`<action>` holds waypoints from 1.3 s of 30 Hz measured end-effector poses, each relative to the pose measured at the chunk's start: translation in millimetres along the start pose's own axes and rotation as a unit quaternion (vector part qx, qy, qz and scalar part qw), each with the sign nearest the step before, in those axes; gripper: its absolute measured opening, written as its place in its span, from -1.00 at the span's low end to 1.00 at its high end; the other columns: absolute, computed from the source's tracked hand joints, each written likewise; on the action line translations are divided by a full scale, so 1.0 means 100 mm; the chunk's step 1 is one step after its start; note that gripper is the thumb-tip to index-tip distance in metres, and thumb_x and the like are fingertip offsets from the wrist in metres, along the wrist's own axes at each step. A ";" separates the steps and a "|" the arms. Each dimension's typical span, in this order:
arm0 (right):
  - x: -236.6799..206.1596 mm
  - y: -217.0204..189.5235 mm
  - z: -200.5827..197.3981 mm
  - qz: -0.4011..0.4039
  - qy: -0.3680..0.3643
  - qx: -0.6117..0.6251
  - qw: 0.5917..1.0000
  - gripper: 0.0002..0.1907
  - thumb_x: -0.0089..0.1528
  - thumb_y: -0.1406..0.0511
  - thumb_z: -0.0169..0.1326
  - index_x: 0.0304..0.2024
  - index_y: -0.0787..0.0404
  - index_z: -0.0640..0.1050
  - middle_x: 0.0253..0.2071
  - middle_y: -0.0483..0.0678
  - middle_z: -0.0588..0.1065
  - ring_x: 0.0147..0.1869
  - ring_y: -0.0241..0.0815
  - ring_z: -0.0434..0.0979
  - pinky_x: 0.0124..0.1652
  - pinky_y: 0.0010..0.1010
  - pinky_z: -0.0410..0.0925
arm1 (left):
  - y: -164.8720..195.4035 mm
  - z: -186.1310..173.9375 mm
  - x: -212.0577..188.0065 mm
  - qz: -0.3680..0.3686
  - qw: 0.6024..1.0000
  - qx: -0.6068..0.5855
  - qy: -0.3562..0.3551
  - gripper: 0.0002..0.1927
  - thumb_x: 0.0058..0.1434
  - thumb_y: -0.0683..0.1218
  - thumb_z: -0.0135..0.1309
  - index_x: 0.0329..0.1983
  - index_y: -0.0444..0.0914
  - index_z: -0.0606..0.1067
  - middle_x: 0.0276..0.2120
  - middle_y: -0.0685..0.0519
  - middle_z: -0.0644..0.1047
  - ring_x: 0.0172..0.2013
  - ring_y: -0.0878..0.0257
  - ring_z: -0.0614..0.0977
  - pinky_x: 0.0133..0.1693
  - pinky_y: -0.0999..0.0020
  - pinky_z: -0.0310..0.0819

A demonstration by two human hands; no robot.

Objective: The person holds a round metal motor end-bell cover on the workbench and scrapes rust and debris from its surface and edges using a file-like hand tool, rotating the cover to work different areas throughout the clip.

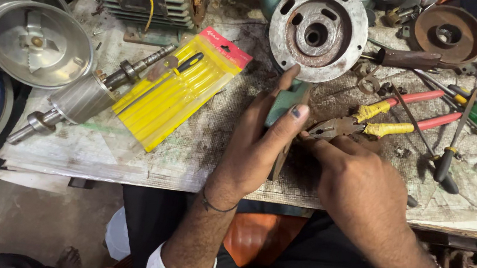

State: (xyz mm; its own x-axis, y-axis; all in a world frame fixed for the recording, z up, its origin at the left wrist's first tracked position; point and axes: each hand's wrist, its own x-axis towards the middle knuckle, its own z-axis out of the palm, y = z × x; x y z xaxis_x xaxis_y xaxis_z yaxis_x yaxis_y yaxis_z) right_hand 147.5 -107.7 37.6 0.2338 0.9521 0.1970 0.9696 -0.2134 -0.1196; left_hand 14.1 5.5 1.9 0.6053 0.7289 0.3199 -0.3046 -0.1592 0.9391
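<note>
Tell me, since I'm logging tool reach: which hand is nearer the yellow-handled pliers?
Right. The right hand lies just below the yellow-handled pliers, nearly touching their jaws; the left hand sits further left, gripping a green part.

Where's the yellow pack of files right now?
In the head view, the yellow pack of files lies flat on the workbench, left of the left hand, between the motor shaft and the round metal end cover.
</note>
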 end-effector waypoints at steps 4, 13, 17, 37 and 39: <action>-0.02 0.04 0.05 -0.002 -0.001 0.026 1.000 -0.64 0.10 0.39 0.05 -0.11 -0.01 0.67 -0.31 0.03 0.59 -0.31 0.17 0.63 -0.36 -0.04 0.48 | -0.04 -0.05 -0.03 0.166 0.964 0.206 -0.018 -0.43 0.60 0.01 -0.09 0.48 -0.46 0.17 0.28 -0.21 0.42 0.34 0.04 0.42 0.44 0.09 0.06; 0.03 -0.01 0.09 -0.015 0.021 0.027 0.999 -0.61 0.12 0.42 0.01 -0.05 0.01 0.66 -0.33 0.03 0.59 -0.33 0.14 0.63 -0.38 -0.05 0.49 | 0.19 -0.08 -0.02 -0.007 0.991 0.135 0.021 -0.51 0.53 0.15 -0.22 0.22 -0.35 0.33 -0.06 -0.12 0.51 -0.01 0.11 0.58 0.07 0.19 0.47; -0.04 -0.11 -0.07 -0.013 -0.027 0.004 1.000 -0.49 0.12 0.41 0.02 0.10 -0.08 0.63 -0.33 0.02 0.58 -0.41 0.12 0.62 -0.43 -0.07 0.48 | 0.25 -0.08 0.00 0.015 0.989 0.144 0.024 -0.48 0.54 0.19 -0.28 0.26 -0.31 0.31 -0.01 -0.09 0.51 0.05 0.12 0.58 0.11 0.20 0.44; -0.03 -0.07 -0.13 -0.029 -0.037 -0.040 0.998 -0.50 0.05 0.41 0.08 0.01 -0.13 0.67 -0.31 -0.07 0.59 -0.36 0.06 0.64 -0.39 -0.12 0.50 | 0.31 -0.07 -0.03 -0.046 0.989 0.142 0.013 -0.55 0.49 0.20 -0.22 0.17 -0.21 0.36 -0.30 0.00 0.56 -0.24 0.23 0.63 -0.16 0.24 0.53; -0.02 -0.07 -0.16 -0.028 -0.079 -0.035 0.996 -0.43 -0.01 0.40 0.09 0.04 -0.15 0.67 -0.25 -0.07 0.60 -0.38 0.08 0.65 -0.41 -0.10 0.50 | 0.31 -0.07 -0.03 -0.014 0.991 0.132 -0.001 -0.56 0.53 0.19 -0.23 0.19 -0.21 0.36 -0.25 0.00 0.55 -0.18 0.24 0.61 -0.09 0.25 0.53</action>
State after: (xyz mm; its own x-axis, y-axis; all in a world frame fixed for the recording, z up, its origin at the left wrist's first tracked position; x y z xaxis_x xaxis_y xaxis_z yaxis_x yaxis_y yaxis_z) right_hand 141.6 -111.7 53.7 0.1713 0.9842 0.0445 0.9846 -0.1694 -0.0437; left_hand -2.6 3.4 28.6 0.6121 0.7340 0.2942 -0.0861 -0.3080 0.9475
